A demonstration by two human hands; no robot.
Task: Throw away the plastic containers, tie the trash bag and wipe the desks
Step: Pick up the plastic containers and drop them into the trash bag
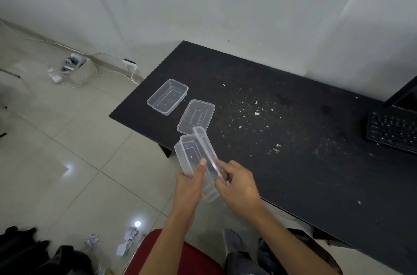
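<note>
My left hand [189, 181] grips a clear plastic container [188, 154] held above the near left corner of the black desk [293, 173]. My right hand [237, 184] holds a clear lid [206, 148] on edge against that container. On the desk beyond lie a second clear container [167, 97], open side up, and a second lid [196, 116] lying flat. Pale crumbs [257, 113] are scattered over the middle of the desk. A black trash bag [33, 252] sits on the floor at the lower left.
A black keyboard [393, 131] and the corner of a monitor [404, 94] stand at the desk's right end. A red chair seat [180, 259] is below my arms. Crumpled paper [130, 241] lies on the tiled floor; cables and a charger [72, 67] lie by the wall.
</note>
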